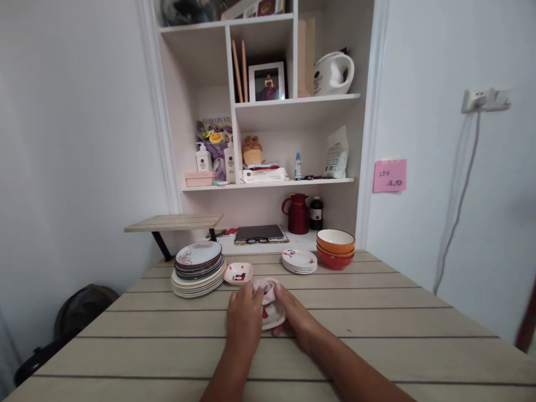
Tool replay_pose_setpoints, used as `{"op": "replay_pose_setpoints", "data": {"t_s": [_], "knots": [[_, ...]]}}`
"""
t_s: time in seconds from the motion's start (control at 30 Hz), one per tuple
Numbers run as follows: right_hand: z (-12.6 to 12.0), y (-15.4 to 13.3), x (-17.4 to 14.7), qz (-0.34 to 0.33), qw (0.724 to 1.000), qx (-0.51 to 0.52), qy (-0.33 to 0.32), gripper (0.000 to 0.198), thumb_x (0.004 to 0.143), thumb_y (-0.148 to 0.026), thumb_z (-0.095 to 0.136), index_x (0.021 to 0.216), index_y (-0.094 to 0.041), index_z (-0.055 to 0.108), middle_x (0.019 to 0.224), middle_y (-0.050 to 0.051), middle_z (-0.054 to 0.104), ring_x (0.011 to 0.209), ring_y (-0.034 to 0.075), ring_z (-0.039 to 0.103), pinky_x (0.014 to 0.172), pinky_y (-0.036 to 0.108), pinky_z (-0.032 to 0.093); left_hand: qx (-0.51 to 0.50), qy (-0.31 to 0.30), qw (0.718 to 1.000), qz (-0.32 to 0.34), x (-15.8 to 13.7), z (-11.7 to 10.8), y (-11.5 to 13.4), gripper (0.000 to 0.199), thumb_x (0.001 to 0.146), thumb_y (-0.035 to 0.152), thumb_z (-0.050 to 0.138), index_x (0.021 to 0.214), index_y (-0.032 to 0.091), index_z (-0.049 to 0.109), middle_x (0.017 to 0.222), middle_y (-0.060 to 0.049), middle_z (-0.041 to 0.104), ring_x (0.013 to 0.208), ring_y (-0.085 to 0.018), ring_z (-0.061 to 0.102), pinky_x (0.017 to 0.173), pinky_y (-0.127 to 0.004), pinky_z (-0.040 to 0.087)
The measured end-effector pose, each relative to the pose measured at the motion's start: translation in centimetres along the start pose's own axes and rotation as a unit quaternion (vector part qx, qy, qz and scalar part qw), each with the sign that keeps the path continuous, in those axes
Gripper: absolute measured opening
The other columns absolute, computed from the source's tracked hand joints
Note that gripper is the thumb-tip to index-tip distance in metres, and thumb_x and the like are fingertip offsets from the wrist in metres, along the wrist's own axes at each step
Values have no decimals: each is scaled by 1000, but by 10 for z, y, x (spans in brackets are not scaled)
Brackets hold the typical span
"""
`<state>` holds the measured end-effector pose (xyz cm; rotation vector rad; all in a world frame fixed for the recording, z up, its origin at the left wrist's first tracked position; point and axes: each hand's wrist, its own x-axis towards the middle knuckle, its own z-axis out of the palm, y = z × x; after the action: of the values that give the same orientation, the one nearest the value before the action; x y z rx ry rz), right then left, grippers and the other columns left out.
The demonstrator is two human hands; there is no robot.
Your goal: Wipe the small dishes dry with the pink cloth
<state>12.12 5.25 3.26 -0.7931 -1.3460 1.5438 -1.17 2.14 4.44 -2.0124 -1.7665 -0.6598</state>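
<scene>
Both my hands are at a small dish [274, 320] with a pale rim and a red mark, held tilted just above or on the middle of the table. A pale pinkish cloth [268, 292] lies bunched inside its far part. My left hand [245, 314] is closed, with its fingers pressing the cloth against the dish. My right hand [296, 314] grips the dish's right side, fingers under it and thumb by the cloth. Just beyond my left hand sits a similar square dish [238, 273] with a pink rim and a dark-and-red picture.
A stack of plates [198, 270] stands at the left, near a small raised shelf [176, 222]. Small floral plates [299, 260] and orange and red bowls [335, 249] are stacked at the back right. Behind are a closed laptop [259, 233], glasses and a red jug [298, 214].
</scene>
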Motion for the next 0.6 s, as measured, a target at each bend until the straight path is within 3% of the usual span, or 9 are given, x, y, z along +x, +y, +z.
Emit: {"op": "replay_pose_setpoints", "data": {"t_s": [0.17, 0.43, 0.6], "knots": [[2, 0, -3, -30, 999, -41, 16, 54, 86, -69, 41, 106, -22, 57, 76, 3, 65, 60, 16, 62, 41, 22, 47, 0, -58, 998, 8, -4, 6, 6, 27, 85, 11, 52, 107, 22, 64, 108, -6, 58, 83, -19, 59, 75, -32, 43], [2, -5, -8, -59, 996, -67, 18, 54, 84, -70, 43, 119, -29, 52, 97, 4, 64, 69, 19, 61, 48, 28, 50, -192, -55, 978, 61, -9, 17, 8, 20, 84, 9, 50, 92, 21, 63, 105, -5, 59, 93, -17, 59, 79, -26, 44], [-5, -8, -5, -56, 996, -71, -1, 56, 84, -71, 42, 118, -27, 53, 93, 4, 66, 63, 17, 61, 48, 28, 50, -116, -98, 984, 95, -6, 10, 7, 26, 81, 8, 52, 99, 23, 63, 111, -5, 58, 91, -18, 59, 77, -29, 42]]}}
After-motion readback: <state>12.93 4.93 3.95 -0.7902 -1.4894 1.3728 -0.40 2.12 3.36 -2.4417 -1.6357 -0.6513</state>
